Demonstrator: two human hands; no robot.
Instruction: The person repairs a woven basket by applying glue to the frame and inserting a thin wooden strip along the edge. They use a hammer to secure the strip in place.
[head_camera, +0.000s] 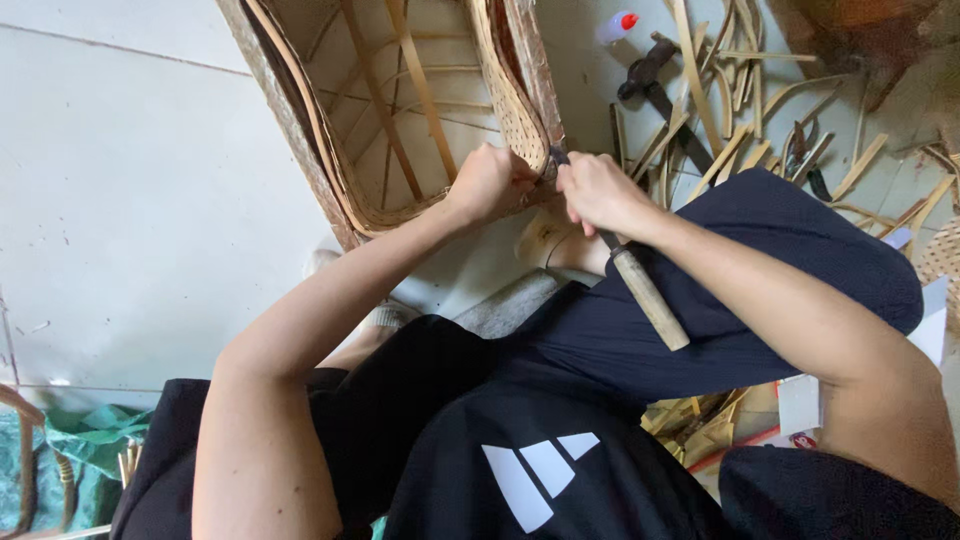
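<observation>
A woven bamboo basket frame (400, 120) with a wrapped brown rim stands on the floor in front of me. My left hand (490, 183) is closed on the basket's near rim. My right hand (600, 192) grips a tool with a dark metal blade and a pale wooden handle (650, 297); the blade tip meets the rim right beside my left hand. The handle sticks out below my wrist, over my dark-trousered leg (760, 280).
Loose bamboo strips (720, 130) litter the floor at the upper right, with a dark hammer-like tool (650, 75), pliers (810, 155) and a small bottle with a red cap (617, 25). A green cloth (90, 440) lies at lower left. Pale floor tiles (130, 200) spread left.
</observation>
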